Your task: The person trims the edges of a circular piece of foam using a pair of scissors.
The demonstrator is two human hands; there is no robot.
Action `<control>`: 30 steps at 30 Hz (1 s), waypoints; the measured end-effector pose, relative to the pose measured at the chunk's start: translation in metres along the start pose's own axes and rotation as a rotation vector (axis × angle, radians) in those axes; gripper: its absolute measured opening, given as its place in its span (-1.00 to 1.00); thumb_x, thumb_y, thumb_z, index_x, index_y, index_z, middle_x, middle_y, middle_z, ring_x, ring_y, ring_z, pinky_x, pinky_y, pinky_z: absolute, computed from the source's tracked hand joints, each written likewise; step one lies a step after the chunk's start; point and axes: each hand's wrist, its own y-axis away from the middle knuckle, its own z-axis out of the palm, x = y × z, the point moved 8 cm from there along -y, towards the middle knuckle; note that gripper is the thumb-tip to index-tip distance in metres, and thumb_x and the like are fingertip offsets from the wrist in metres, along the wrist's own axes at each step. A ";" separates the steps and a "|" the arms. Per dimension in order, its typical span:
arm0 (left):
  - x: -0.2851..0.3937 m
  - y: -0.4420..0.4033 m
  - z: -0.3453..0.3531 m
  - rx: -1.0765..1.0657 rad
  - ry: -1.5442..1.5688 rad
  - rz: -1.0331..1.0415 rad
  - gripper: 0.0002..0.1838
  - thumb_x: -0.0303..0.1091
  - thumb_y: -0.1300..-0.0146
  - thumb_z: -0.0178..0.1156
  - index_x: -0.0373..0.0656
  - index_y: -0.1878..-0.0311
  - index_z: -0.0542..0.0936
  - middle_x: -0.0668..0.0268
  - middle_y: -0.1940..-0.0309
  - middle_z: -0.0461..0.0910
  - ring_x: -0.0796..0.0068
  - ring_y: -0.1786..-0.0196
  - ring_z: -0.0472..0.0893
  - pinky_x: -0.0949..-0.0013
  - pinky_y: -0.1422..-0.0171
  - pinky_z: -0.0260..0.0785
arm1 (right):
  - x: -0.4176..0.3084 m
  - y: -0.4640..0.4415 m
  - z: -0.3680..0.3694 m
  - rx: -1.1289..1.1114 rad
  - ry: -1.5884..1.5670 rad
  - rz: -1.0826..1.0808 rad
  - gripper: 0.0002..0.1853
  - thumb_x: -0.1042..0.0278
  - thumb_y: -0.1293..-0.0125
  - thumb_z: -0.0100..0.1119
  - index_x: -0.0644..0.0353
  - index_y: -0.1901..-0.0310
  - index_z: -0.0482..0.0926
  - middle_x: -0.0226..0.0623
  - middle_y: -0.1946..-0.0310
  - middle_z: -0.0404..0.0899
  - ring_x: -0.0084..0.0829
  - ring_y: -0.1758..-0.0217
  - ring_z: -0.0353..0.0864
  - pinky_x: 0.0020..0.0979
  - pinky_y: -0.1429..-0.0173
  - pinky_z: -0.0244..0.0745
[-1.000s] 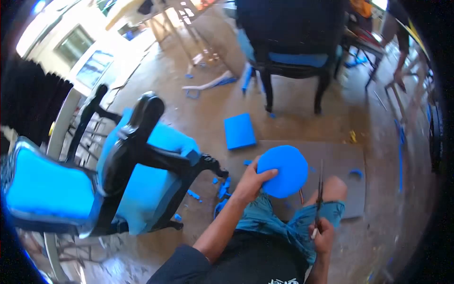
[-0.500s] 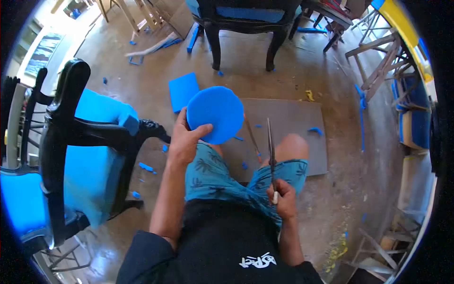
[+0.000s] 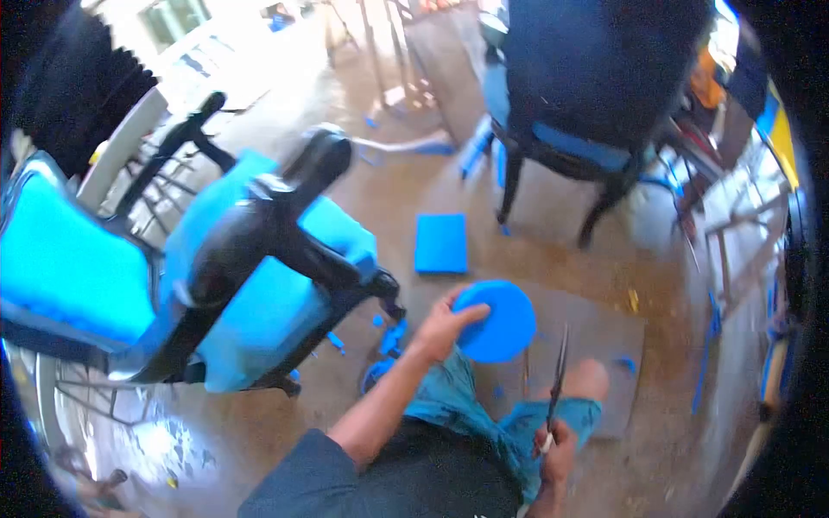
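Note:
A round blue foam disc (image 3: pixel 501 324) is gripped at its left edge by my left hand (image 3: pixel 445 330), thumb on top and fingers beneath. Lower right, over my knee, my right hand (image 3: pixel 560 449) is closed around long, dark scissors (image 3: pixel 560 371), their blades pointing up and away from me. The scissors stand apart from the disc. A square blue foam piece (image 3: pixel 441 243) lies on the floor just beyond the disc. Under the disc and my legs is a flat grey-brown board (image 3: pixel 596 324).
At left stands a black carved chair frame (image 3: pixel 233 250) with blue foam; another blue-cushioned chair (image 3: pixel 73 255) is behind it. Ahead is a dark-backed chair (image 3: pixel 596 78). Blue scraps (image 3: pixel 393 335) litter the floor. Wooden frames (image 3: pixel 751 224) line the right side.
My view has swung left, so the chairs, disc and hands sit further right and lower in the picture. Both hands keep hold of the same things.

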 end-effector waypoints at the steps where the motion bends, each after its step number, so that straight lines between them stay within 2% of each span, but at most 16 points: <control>1: 0.005 0.003 -0.001 0.012 -0.027 0.023 -0.45 -0.30 -0.08 0.38 -0.19 -0.16 0.49 0.24 0.01 0.58 0.37 -0.04 0.54 0.21 -0.20 0.39 | -0.008 0.001 0.005 0.018 -0.005 0.024 -0.80 0.38 -0.22 0.13 0.08 0.54 0.37 -0.48 0.67 0.33 -0.59 0.67 0.31 -0.49 0.63 0.20; 6: 0.001 0.006 -0.015 0.049 -0.001 -0.047 -0.46 -0.34 -0.08 0.35 -0.20 -0.15 0.46 0.25 0.04 0.53 0.38 0.00 0.52 0.23 -0.11 0.41 | -0.004 -0.008 0.006 -0.055 -0.001 -0.040 -0.78 0.44 -0.32 0.00 0.08 0.52 0.36 -0.49 0.70 0.30 -0.60 0.71 0.26 -0.51 0.65 0.18; 8: 0.004 0.002 -0.024 0.015 -0.078 0.030 -0.48 -0.35 -0.03 0.33 -0.23 -0.10 0.46 0.28 0.14 0.54 0.44 0.09 0.52 0.26 -0.04 0.44 | -0.005 -0.012 0.014 -0.115 -0.018 -0.092 -0.78 0.47 -0.34 -0.04 0.08 0.51 0.36 -0.50 0.70 0.30 -0.60 0.71 0.26 -0.51 0.65 0.18; 10: 0.013 0.008 -0.030 0.002 -0.093 0.103 -0.47 -0.31 -0.06 0.37 -0.26 -0.10 0.47 0.26 0.10 0.55 0.44 0.05 0.53 0.29 -0.08 0.43 | -0.002 -0.016 0.016 -0.107 -0.068 -0.114 -0.75 0.49 -0.35 -0.07 0.05 0.52 0.34 -0.50 0.69 0.31 -0.63 0.69 0.27 -0.53 0.65 0.17; 11: 0.023 0.015 -0.030 0.012 -0.034 0.121 -0.47 -0.29 -0.08 0.38 -0.26 -0.10 0.47 0.25 0.08 0.56 0.43 0.02 0.54 0.30 -0.10 0.43 | 0.011 -0.023 0.010 -0.141 -0.013 -0.113 -0.87 0.45 -0.34 0.00 0.10 0.39 0.44 -0.50 0.64 0.34 -0.64 0.66 0.31 -0.55 0.64 0.22; 12: 0.030 0.020 -0.030 0.014 0.021 0.139 -0.47 -0.27 -0.11 0.40 -0.27 -0.10 0.48 0.23 0.06 0.56 0.42 0.00 0.54 0.31 -0.12 0.43 | -0.001 -0.024 0.018 -0.154 -0.016 -0.143 -0.87 0.45 -0.34 0.00 0.10 0.39 0.44 -0.50 0.64 0.34 -0.64 0.66 0.31 -0.55 0.64 0.22; 13: 0.030 0.017 -0.038 0.053 0.021 0.211 -0.45 -0.22 -0.14 0.41 -0.28 -0.13 0.47 0.22 0.04 0.58 0.42 -0.01 0.56 0.32 -0.14 0.44 | -0.023 -0.017 0.022 -0.117 0.175 -0.239 -0.84 0.28 -0.31 0.10 0.18 0.30 0.55 -0.34 0.58 0.45 -0.51 0.58 0.37 -0.40 0.50 0.28; 14: 0.027 0.016 -0.043 0.054 0.022 0.246 -0.45 -0.22 -0.14 0.41 -0.28 -0.13 0.47 0.22 0.04 0.58 0.42 -0.01 0.56 0.32 -0.14 0.44 | -0.045 -0.008 0.026 -0.072 0.365 -0.336 -0.68 0.12 -0.27 0.20 0.26 0.21 0.66 -0.18 0.52 0.57 -0.38 0.49 0.43 -0.26 0.35 0.33; 16: 0.019 0.017 -0.050 0.081 0.115 0.124 -0.43 -0.21 -0.15 0.40 -0.27 -0.16 0.47 0.22 0.05 0.58 0.41 0.04 0.59 0.29 -0.08 0.50 | -0.069 -0.003 0.040 -0.061 0.399 -0.435 -0.62 0.03 -0.33 0.16 0.25 0.16 0.65 -0.26 0.57 0.48 -0.44 0.51 0.37 -0.29 0.39 0.29; 19: 0.015 0.025 -0.049 0.077 0.217 0.103 -0.44 -0.18 -0.17 0.39 -0.21 -0.18 0.47 0.23 0.05 0.58 0.40 0.07 0.60 0.26 0.00 0.56 | -0.049 -0.014 0.037 -0.093 0.365 -0.306 -0.59 -0.01 -0.34 0.17 0.24 0.09 0.63 -0.25 0.54 0.52 -0.42 0.49 0.39 -0.28 0.39 0.30; 22: 0.001 0.028 -0.047 0.110 0.369 0.092 -0.45 -0.15 -0.19 0.38 -0.14 -0.19 0.48 0.25 0.05 0.57 0.40 0.08 0.61 0.27 0.05 0.59 | -0.053 -0.023 0.037 -0.058 0.415 -0.321 -0.55 -0.04 -0.32 0.19 0.21 0.02 0.62 -0.16 0.42 0.61 -0.33 0.42 0.47 -0.24 0.34 0.34; 24: -0.005 0.029 -0.046 0.104 0.373 0.100 -0.44 -0.10 -0.21 0.36 -0.09 -0.22 0.47 0.24 0.01 0.57 0.38 0.02 0.59 0.24 -0.03 0.55 | -0.062 -0.022 0.040 -0.083 0.352 -0.380 -0.48 -0.13 -0.26 0.25 0.13 -0.06 0.61 -0.11 0.26 0.63 -0.36 0.31 0.49 -0.26 0.23 0.40; 25: -0.008 0.024 -0.052 0.145 0.317 0.132 -0.43 -0.08 -0.22 0.34 -0.10 -0.23 0.47 0.22 -0.02 0.57 0.36 -0.02 0.57 0.23 -0.09 0.51 | -0.059 -0.033 0.045 -0.076 0.351 -0.378 -0.48 -0.13 -0.26 0.25 0.13 -0.06 0.61 -0.11 0.26 0.63 -0.36 0.31 0.49 -0.26 0.23 0.40; 27: 0.001 0.026 -0.063 0.244 0.047 0.230 -0.38 -0.03 -0.24 0.31 -0.15 -0.27 0.42 0.19 -0.08 0.55 0.34 -0.10 0.52 0.20 -0.25 0.39 | -0.065 -0.033 0.055 -0.165 -0.154 -0.342 -0.87 0.34 -0.33 0.15 0.18 0.34 0.53 -0.52 0.67 0.32 -0.62 0.62 0.33 -0.52 0.53 0.19; 28: 0.001 0.030 -0.066 0.308 0.101 0.203 -0.33 -0.04 -0.24 0.31 -0.19 -0.31 0.37 0.20 -0.08 0.54 0.35 -0.09 0.52 0.21 -0.25 0.38 | -0.075 -0.018 0.052 -0.123 0.049 -0.344 -0.83 0.28 -0.30 0.16 0.20 0.23 0.57 -0.54 0.66 0.35 -0.65 0.61 0.36 -0.54 0.54 0.22; 30: 0.027 0.035 -0.072 0.230 -0.239 0.336 -0.27 -0.08 -0.15 0.37 -0.22 -0.29 0.33 0.23 0.00 0.52 0.37 -0.02 0.54 0.26 -0.16 0.43 | -0.087 -0.006 0.060 -0.143 -0.054 -0.239 -0.84 0.31 -0.26 0.18 0.19 0.19 0.57 -0.55 0.61 0.40 -0.67 0.62 0.36 -0.56 0.55 0.22</control>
